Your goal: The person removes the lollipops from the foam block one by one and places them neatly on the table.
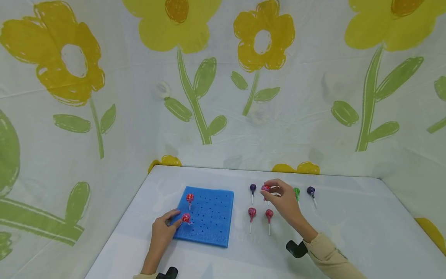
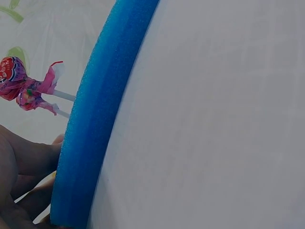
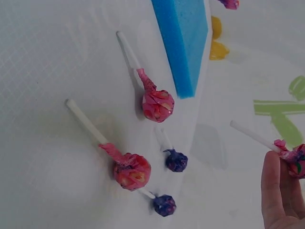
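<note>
My right hand point(image 1: 283, 197) pinches a pink-wrapped lollipop point(image 1: 265, 188) by its wrapped head. In the right wrist view the white stick of that lollipop point(image 3: 296, 161) points away from the fingertips, off the table. At the left edge of a blue foam board point(image 1: 212, 217) dotted with small holes, my left hand point(image 1: 163, 229) rests with its fingertips and thumb on the foam. Two red-and-pink lollipops stand with their sticks in the board, one farther back point(image 1: 189, 197) and one nearer point(image 1: 186, 218), beside the left thumb.
Right of the board lie two pink lollipops point(image 1: 252, 212) point(image 1: 269, 214), a purple lollipop point(image 1: 253, 187), another purple lollipop point(image 1: 311, 190) and a green lollipop point(image 1: 296, 192) partly behind the right hand. The white table point(image 1: 348, 232) meets a flower-printed cloth point(image 1: 299, 128) behind.
</note>
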The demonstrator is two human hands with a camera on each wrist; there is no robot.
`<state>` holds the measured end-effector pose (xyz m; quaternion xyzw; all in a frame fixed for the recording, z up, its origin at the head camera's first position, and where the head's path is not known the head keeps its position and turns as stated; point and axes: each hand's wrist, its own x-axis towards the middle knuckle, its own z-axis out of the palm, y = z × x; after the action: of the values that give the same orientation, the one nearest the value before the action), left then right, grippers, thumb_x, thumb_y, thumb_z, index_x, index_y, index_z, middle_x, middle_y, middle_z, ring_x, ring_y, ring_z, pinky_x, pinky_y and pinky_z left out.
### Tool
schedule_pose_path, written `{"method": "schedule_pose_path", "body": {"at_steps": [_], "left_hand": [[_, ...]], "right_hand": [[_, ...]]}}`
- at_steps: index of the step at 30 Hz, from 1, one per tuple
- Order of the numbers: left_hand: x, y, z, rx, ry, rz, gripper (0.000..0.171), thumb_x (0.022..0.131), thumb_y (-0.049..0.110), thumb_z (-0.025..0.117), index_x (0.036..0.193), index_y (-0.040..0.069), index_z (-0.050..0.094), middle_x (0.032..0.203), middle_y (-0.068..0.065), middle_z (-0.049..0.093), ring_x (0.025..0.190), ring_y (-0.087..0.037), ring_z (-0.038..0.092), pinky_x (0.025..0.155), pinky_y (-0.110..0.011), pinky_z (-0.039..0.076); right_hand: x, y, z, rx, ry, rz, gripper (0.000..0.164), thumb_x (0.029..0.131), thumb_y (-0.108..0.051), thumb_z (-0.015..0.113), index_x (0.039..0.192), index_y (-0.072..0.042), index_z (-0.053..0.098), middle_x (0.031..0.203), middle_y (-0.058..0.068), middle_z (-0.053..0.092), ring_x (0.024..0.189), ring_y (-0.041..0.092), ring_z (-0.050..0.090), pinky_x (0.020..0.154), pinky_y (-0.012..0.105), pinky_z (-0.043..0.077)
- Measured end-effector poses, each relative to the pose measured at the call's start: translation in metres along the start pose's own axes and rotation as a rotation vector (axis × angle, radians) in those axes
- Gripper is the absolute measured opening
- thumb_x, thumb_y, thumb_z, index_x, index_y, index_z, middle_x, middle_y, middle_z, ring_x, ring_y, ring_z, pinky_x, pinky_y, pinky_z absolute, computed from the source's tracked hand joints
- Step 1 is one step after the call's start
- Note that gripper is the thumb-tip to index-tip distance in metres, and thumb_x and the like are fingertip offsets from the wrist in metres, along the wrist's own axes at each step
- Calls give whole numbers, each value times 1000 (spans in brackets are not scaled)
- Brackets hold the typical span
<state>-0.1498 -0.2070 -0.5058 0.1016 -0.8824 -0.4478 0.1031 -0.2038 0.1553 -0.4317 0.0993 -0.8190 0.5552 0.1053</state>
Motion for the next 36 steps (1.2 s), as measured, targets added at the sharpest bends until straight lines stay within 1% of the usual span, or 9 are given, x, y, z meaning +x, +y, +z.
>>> {"method": "schedule_pose_path", "body": {"at_steps": [6, 12, 15, 19, 21, 23, 27, 31, 36], "left_hand": [[0, 0, 0, 3, -5, -4, 32, 84, 4, 69, 115, -1, 66, 126, -22, 58, 124, -41, 46, 100, -51, 39], [0, 0, 0, 2, -1, 3, 32, 83, 3, 70, 115, -2, 66, 125, -22, 58, 124, -41, 46, 100, -51, 39], [1, 0, 0, 4, 0, 2, 32, 83, 3, 70, 115, -1, 66, 125, -22, 58, 124, -41, 46, 100, -51, 39], [1, 0, 0, 1, 0, -3, 32, 83, 3, 70, 115, -1, 66, 126, -21, 58, 124, -41, 46, 101, -50, 39], [1, 1, 0, 0, -1, -5, 33, 83, 3, 69, 115, -1, 66, 126, -21, 58, 125, -41, 46, 101, -50, 39], [1, 0, 1, 0, 0, -5, 33, 83, 3, 69, 115, -1, 66, 126, -21, 58, 124, -41, 46, 101, -50, 39], [1, 0, 0, -2, 2, -3, 33, 83, 2, 70, 115, -1, 66, 125, -21, 58, 124, -41, 46, 100, -50, 39], [1, -2, 1, -5, 4, -1, 32, 83, 3, 70, 115, 0, 66, 125, -21, 58, 124, -40, 46, 101, -50, 39], [0, -3, 1, 1, 2, -3, 32, 84, 4, 70, 116, 1, 66, 126, -20, 58, 124, -40, 46, 100, -50, 39]], "right_hand": [[-7, 10, -10, 11, 4, -19, 27, 85, -20, 71, 106, -5, 63, 98, 6, 65, 83, 18, 65, 73, 22, 55], [-12, 23, -19, -31, 24, -25, 28, 87, -24, 70, 108, -7, 63, 102, 9, 64, 84, 18, 65, 73, 20, 54], [-11, 43, -22, -45, 34, -47, 28, 87, -24, 69, 109, -8, 62, 102, 7, 63, 82, 17, 66, 71, 21, 55], [-8, 76, -25, -71, 53, -68, 28, 87, -29, 69, 109, -12, 62, 101, -3, 62, 82, 11, 65, 66, 24, 57], [-8, 87, -26, -79, 66, -78, 28, 86, -29, 70, 109, -14, 63, 101, -5, 61, 81, 11, 66, 64, 27, 57], [-8, 95, -26, -80, 73, -101, 27, 86, -28, 70, 108, -14, 63, 100, -4, 61, 79, 13, 65, 62, 28, 57], [-10, 103, -29, -70, 71, -121, 27, 86, -31, 70, 107, -15, 62, 97, -1, 60, 77, 15, 65, 61, 28, 57], [-11, 108, -31, -59, 63, -99, 33, 85, -37, 69, 108, -13, 63, 97, 0, 61, 77, 15, 65, 61, 27, 57], [-13, 112, -32, -37, 71, -30, 40, 82, -43, 71, 106, -13, 64, 95, 1, 61, 75, 16, 65, 61, 28, 57]]}}
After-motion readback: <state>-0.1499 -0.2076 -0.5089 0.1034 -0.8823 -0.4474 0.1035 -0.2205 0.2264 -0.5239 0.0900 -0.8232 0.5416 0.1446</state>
